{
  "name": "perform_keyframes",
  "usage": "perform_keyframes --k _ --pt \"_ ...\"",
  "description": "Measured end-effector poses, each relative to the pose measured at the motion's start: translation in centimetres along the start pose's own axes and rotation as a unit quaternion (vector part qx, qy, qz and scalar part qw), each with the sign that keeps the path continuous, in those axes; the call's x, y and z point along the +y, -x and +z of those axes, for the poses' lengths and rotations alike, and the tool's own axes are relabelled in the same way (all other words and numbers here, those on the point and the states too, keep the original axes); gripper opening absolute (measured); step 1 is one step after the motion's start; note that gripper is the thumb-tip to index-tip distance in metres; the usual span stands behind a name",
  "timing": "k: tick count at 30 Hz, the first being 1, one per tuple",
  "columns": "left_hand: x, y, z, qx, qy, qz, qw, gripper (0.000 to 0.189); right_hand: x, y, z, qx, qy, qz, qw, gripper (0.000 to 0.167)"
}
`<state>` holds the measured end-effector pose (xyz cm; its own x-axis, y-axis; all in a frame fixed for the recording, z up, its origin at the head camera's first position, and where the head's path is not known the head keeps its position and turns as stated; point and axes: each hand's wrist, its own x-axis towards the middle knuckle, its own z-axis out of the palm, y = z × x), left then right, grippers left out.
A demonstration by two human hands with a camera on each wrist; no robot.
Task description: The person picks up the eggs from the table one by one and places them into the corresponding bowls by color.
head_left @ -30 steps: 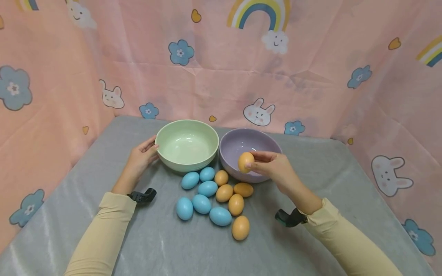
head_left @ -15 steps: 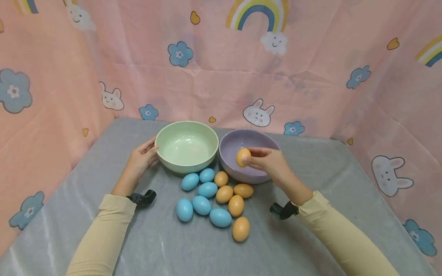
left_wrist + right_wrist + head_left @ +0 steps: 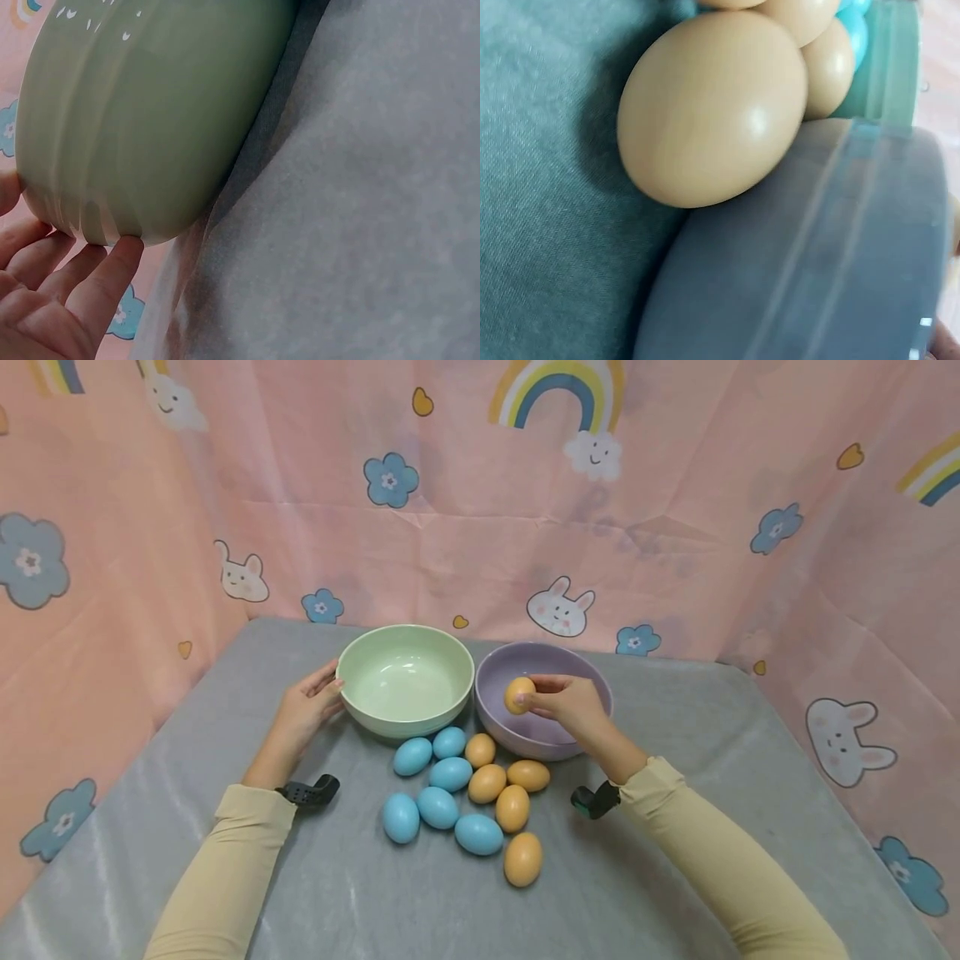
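Note:
My left hand (image 3: 302, 706) touches the left outer wall of the light green bowl (image 3: 406, 681), fingertips against it. In the left wrist view, the fairly straight fingers (image 3: 105, 289) meet the green bowl's (image 3: 165, 112) side. Over the purple bowl (image 3: 543, 745), my right hand (image 3: 573, 702) pinches an orange egg (image 3: 519, 696) between thumb and fingers. Both bowls' visible insides hold nothing. Several orange eggs (image 3: 512, 808) and several blue eggs (image 3: 438, 807) lie on the grey cloth before the bowls. The right wrist view shows a near orange egg (image 3: 712, 109) beside the purple bowl (image 3: 795, 247); the held egg is mostly hidden there.
The grey cloth (image 3: 360, 910) covers the table. A pink patterned curtain (image 3: 465, 543) stands behind the bowls and along both sides. The two bowls stand side by side, nearly touching. Black bands with cameras (image 3: 309, 791) sit on both wrists.
My right hand has moved left and away from me with the orange egg, farther over the purple bowl. My left hand stays at the green bowl, and the eggs on the cloth lie as before.

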<state>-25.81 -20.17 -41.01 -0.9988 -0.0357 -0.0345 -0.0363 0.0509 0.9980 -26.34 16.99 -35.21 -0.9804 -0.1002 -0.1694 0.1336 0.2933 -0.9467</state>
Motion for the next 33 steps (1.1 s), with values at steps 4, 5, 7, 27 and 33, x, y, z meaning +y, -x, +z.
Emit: perform_keyframes --k 4,5,7,27,33 --pt "0.1 0.1 0.0 0.0 0.0 0.0 1.0 0.057 0.4 -0.5 0.3 0.007 -0.007 -0.006 0.9999 0.054" --pt "0.1 0.1 0.0 0.0 -0.001 0.0 1.0 0.057 0.5 -0.6 0.4 0.008 -0.007 -0.007 0.9999 0.054" --pt "0.1 0.1 0.0 0.0 -0.003 -0.001 1.0 0.057 0.6 -0.9 0.6 0.014 -0.004 -0.003 0.9999 0.053" --pt "-0.1 -0.1 0.2 0.001 0.0 0.007 1.0 0.058 1.4 -3.2 1.3 0.034 0.019 0.038 0.9985 0.05" --pt "-0.1 -0.1 0.1 -0.001 -0.001 0.001 1.0 0.058 1.7 -3.7 1.3 0.028 0.039 0.047 0.9977 0.051"
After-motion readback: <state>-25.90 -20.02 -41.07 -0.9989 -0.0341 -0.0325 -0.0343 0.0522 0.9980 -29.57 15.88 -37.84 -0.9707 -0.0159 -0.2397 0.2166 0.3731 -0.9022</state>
